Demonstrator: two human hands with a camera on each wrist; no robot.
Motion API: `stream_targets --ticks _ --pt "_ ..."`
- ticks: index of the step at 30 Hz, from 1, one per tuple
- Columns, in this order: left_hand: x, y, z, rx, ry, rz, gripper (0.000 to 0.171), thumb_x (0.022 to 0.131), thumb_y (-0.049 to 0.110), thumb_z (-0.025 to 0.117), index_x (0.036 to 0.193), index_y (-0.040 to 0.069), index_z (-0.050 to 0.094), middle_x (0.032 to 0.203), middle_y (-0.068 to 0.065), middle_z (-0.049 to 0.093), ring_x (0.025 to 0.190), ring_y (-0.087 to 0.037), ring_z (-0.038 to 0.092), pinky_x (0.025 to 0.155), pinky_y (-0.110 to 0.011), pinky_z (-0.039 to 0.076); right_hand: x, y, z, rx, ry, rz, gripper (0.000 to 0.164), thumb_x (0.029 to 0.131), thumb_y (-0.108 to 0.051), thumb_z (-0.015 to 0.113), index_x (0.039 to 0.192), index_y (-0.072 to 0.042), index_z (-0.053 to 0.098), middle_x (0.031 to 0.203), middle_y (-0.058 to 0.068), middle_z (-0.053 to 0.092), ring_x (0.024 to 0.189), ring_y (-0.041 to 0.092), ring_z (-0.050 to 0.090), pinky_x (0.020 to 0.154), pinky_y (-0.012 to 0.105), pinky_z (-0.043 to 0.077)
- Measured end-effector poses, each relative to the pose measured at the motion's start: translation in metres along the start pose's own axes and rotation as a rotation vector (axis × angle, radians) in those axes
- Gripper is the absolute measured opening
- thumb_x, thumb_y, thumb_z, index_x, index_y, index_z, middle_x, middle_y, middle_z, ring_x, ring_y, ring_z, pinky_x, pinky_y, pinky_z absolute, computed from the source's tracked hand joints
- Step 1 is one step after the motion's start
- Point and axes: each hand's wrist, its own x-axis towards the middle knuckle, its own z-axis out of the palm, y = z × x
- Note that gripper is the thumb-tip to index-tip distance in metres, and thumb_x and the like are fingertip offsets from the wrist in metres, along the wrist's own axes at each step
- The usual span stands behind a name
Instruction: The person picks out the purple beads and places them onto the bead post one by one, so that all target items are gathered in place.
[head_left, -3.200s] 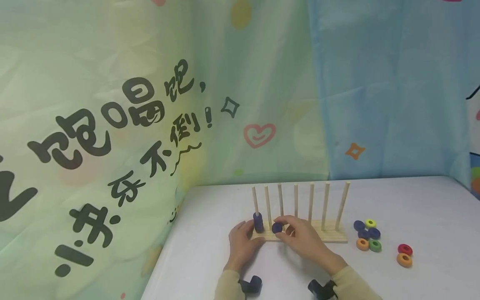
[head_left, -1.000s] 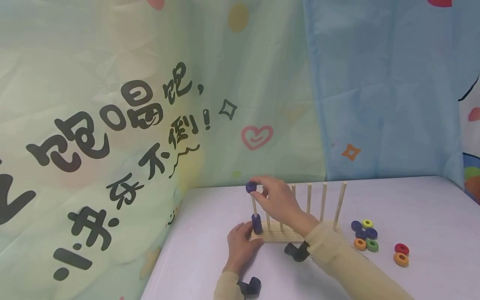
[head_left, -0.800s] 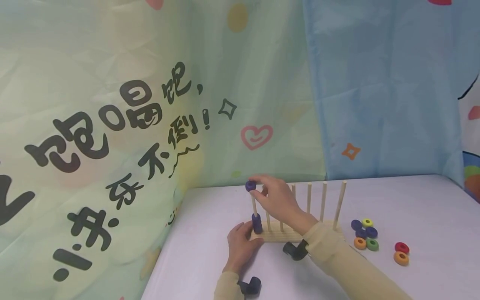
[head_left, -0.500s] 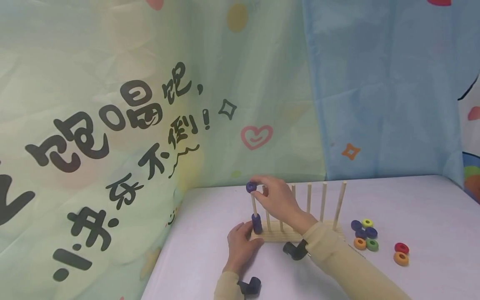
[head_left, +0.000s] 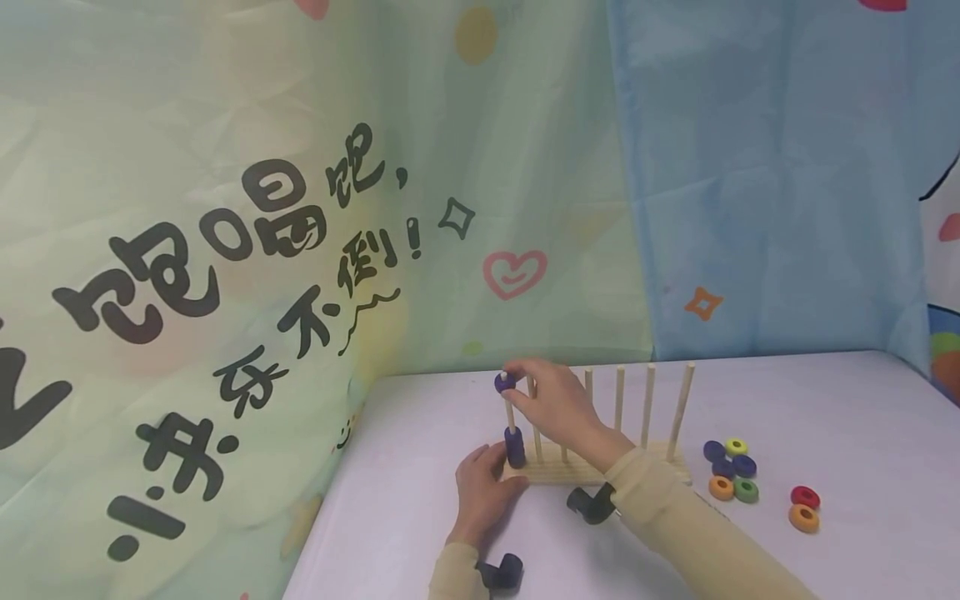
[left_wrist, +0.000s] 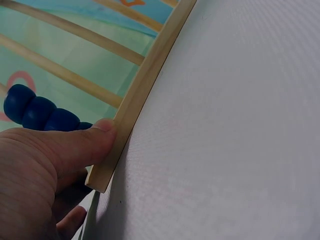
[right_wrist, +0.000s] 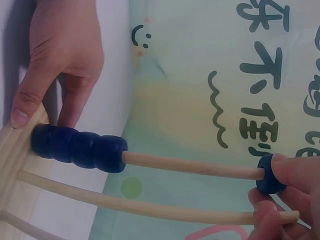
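In the head view my right hand (head_left: 561, 407) pinches a dark blue ring bead (right_wrist: 270, 176) at the top of the leftmost wooden peg (right_wrist: 195, 164). The peg's tip pokes through the bead's hole. Lower on that peg, a stack of several blue beads (head_left: 514, 447) sits against the base. My left hand (head_left: 482, 493) grips the left end of the wooden peg rack (head_left: 577, 473), its thumb (left_wrist: 100, 134) on the base's front edge. In the right wrist view, the fingertips of my right hand also lie beside the neighbouring peg (right_wrist: 200, 211).
Right of the rack lie blue beads (head_left: 744, 465), a yellow bead (head_left: 736, 447), an orange bead (head_left: 722, 487) and a green bead (head_left: 746, 490). Further right are a red bead (head_left: 806, 498) and another orange bead (head_left: 805, 518). Printed curtains hang behind the white table (head_left: 390, 500).
My right hand has carried the blue bead up and left from the front of the rack to the leftmost peg. The bead has just slid slightly down over its tip. My left hand stays put.
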Motion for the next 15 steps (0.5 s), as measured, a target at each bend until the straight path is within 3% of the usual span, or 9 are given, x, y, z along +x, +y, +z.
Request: stream_targets --ticks 15 --pt "-0.0002 0.0021 -0.0006 -0.004 -0.002 -0.017 0.054 0.073 0.026 0.083 0.124 0.023 0.067 0.125 0.001 0.067 0.129 -0.03 0.047 0.11 -0.059 0.027 -0.0042 0.0062 0.0056 0.007 0.014 0.013 0.031 0.089 -0.025 0.07 0.117 -0.012 0.067 0.107 0.0 0.07 0.063 0.006 0.05 0.056 0.026 0.044"
